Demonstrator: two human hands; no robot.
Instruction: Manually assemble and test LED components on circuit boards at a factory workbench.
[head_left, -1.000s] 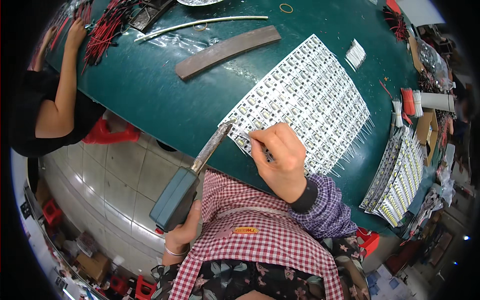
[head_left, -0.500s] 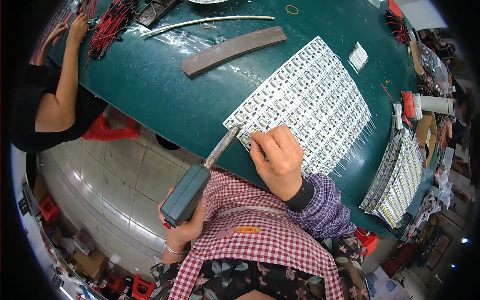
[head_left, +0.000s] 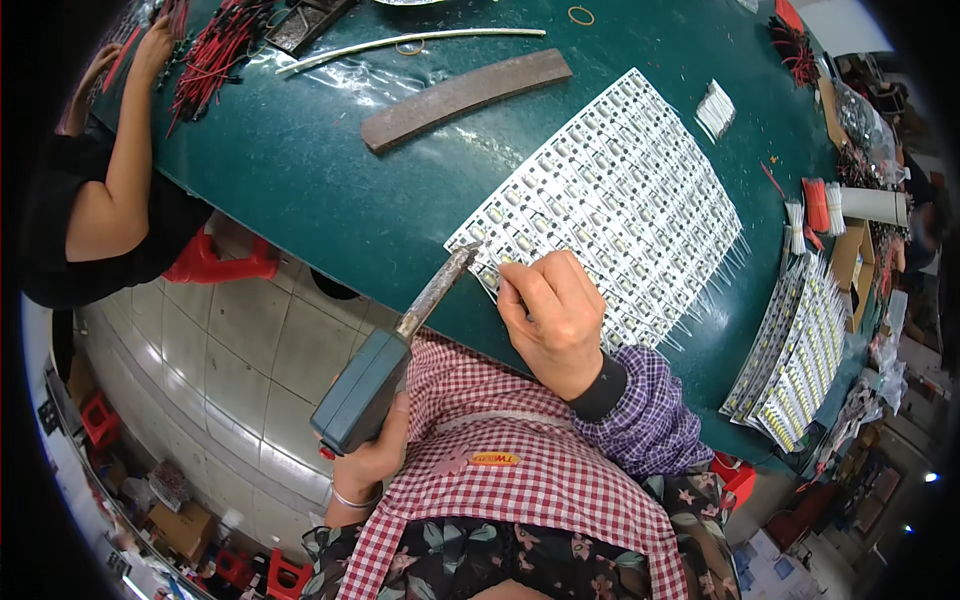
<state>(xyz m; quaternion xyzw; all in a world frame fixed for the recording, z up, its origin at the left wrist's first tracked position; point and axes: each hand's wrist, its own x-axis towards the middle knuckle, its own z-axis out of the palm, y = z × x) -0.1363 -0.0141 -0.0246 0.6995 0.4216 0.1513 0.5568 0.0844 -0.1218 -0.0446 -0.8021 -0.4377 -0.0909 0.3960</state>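
My left hand (head_left: 376, 456) is wrapped round the handle of a dark green soldering gun (head_left: 362, 388) with a long, scorched metal barrel. Its tip touches or hovers just over the near left corner of a white sheet of small LED boards (head_left: 612, 190); I cannot tell which. Close beside that tip, my right hand (head_left: 558, 322) is pinched over the sheet's near edge. Whatever sits between its thumb and fingertip is too small or hidden to name. Thin white wires stick out along the sheet's right edge.
A curved brown bar (head_left: 468, 98) and a thin white strip (head_left: 420, 40) lie beyond the sheet on the green table (head_left: 280, 170). At right are a white wire bundle (head_left: 715, 111) and stacked LED sheets (head_left: 790, 360). A co-worker's arm (head_left: 130, 150) reaches over red wires (head_left: 215, 60) at far left.
The soldering gun has shifted slightly left, and its tip sits a little further left on the sheet's corner. My right hand has barely moved. At far left, the co-worker's hands have shifted.
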